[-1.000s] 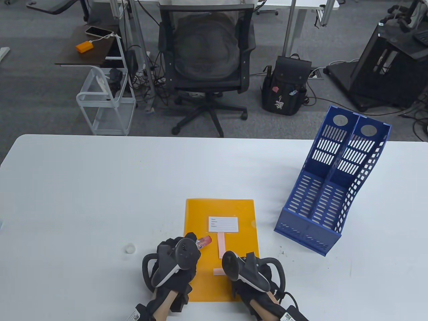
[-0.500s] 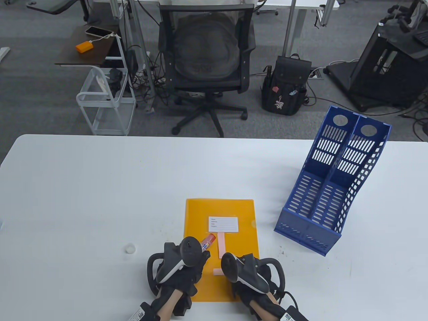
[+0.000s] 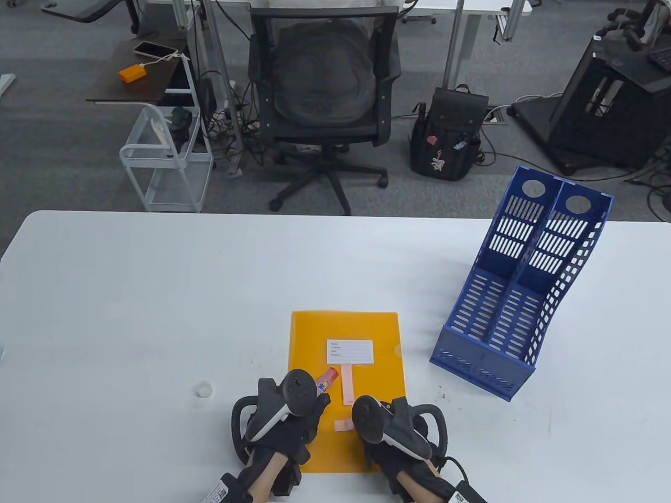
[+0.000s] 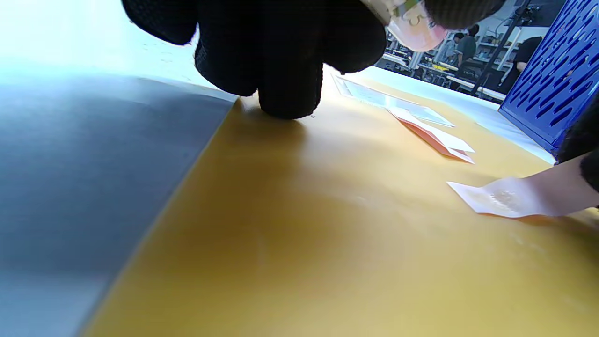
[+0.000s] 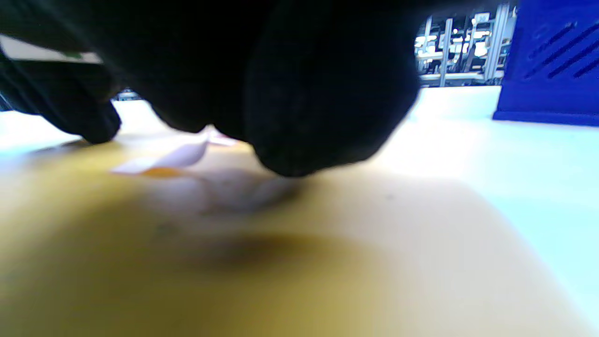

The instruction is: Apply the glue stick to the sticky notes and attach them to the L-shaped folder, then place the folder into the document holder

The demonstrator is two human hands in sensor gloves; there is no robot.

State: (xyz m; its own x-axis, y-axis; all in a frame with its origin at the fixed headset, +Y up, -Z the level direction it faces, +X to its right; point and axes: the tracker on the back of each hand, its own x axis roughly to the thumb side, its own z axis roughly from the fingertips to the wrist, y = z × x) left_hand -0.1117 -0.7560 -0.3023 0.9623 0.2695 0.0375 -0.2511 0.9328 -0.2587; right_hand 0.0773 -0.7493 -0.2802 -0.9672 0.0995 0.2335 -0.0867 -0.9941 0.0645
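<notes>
An orange L-shaped folder [image 3: 367, 330] lies flat at the table's near edge, with a white label [image 3: 350, 351] and a long pink sticky strip [image 3: 348, 385] on it. My left hand [image 3: 309, 403] grips a red glue stick [image 3: 327, 378] whose tip points away, and its knuckles rest on the folder [image 4: 327, 234]. A small pink sticky note [image 3: 343, 425] lies on the folder. My right hand [image 3: 364, 427] pinches its right end. In the left wrist view the note [image 4: 500, 199] shows a shiny glue patch. The blue document holder [image 3: 519, 293] stands at the right.
A small white cap [image 3: 203, 389] lies on the table left of my left hand. Bare white table [image 3: 157, 293] stretches left and beyond the folder. An office chair [image 3: 325, 105] stands past the far edge.
My left hand has shifted right onto the folder with the glue stick, closer to the long strip. My right hand has slid slightly right, still on the small note.
</notes>
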